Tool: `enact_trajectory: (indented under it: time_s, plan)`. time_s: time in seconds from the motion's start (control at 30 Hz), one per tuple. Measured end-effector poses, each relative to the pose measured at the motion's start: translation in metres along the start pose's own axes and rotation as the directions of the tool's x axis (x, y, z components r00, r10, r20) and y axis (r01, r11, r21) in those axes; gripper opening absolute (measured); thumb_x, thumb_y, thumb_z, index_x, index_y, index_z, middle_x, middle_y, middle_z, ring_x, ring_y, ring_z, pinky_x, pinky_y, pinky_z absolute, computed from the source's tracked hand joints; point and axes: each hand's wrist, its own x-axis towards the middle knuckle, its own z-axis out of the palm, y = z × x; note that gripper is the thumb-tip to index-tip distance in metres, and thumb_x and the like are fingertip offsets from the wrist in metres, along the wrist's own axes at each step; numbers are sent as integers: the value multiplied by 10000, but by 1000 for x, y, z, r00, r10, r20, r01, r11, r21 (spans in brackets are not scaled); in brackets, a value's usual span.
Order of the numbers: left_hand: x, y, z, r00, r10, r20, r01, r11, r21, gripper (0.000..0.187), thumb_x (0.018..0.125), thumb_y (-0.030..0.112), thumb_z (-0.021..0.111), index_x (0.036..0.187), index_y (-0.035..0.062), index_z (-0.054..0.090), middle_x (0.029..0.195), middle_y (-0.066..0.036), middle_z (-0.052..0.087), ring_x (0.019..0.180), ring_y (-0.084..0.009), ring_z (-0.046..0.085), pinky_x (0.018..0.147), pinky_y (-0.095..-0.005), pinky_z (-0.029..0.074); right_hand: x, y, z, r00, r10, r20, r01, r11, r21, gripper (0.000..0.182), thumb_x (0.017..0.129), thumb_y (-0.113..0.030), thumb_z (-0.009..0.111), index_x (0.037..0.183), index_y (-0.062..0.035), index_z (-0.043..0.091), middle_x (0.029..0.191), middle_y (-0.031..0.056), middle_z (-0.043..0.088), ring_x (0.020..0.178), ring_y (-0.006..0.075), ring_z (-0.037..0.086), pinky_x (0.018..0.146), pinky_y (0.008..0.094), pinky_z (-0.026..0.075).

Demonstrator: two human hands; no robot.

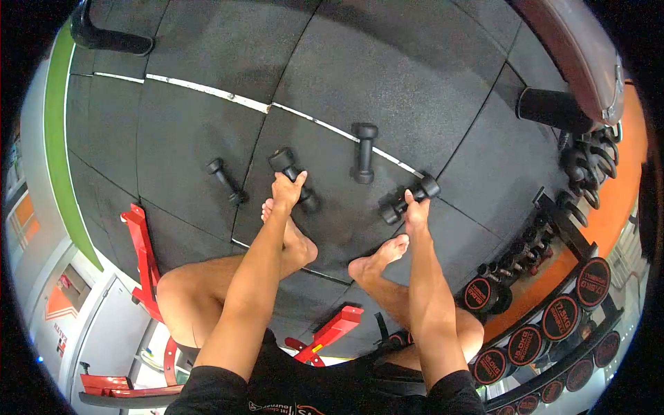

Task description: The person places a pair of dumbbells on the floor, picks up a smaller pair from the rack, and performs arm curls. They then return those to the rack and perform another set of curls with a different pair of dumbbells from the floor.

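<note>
My left hand is closed around the handle of a black dumbbell, low over the dark mat near my left foot. In my right hand is another black dumbbell, gripped at its handle just beyond my right foot. Between the two hands, a third black dumbbell lies on the mat across a white line. A smaller black dumbbell lies to the left of my left hand. My palms are hidden.
Dark rubber mats cover the floor. Red metal frame parts stand at left and below centre. A dumbbell rack fills the lower right, with kettlebells above it. A padded bench is at upper right.
</note>
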Motion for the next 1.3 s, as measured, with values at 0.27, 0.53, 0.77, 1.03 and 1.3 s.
enact_trajectory:
  time_s: [0.27,0.53,0.77,1.03,1.3]
  plan:
    - [-67,-19,-55,970,239,-50,-241,970,-38,615,826,270,699,1289,-33,430,1164,-256,611,1104,-388,608,953,-427,479,-41,-22,-18,972,219,-81,-206,967,150,632,817,-120,702,1335,-153,342,945,46,554,763,158,521,714,385,486]
    - [-216,21,-160,948,313,57,-297,936,-189,599,861,265,692,1322,-31,449,1196,-196,631,1056,-266,655,916,-362,520,-211,-110,-63,964,262,46,-258,881,397,655,811,-133,685,1356,-155,322,1095,77,547,989,202,529,815,402,475]
    - [-346,55,-211,911,393,127,-341,889,-304,631,873,251,684,1371,-24,409,1268,-223,584,1118,-296,625,958,-382,494,-340,-187,-131,992,112,52,-122,959,258,624,884,-167,614,1423,-146,300,1312,124,494,1194,235,535,973,452,438]
    - [-473,80,-261,866,459,199,-349,840,-416,566,939,293,614,1404,42,409,1382,-155,497,1223,-246,524,978,-358,458,-473,-291,-208,988,-46,147,21,986,167,647,861,-170,655,1448,-143,383,1465,159,383,1258,265,493,982,444,448]
    - [-556,105,-314,798,551,245,-242,664,-707,553,967,362,579,1419,88,413,1384,-98,489,1260,-209,487,984,-367,434,-564,-350,-267,899,-217,379,157,971,182,706,856,-193,654,1497,-184,357,1499,112,387,1325,267,432,1015,431,430]
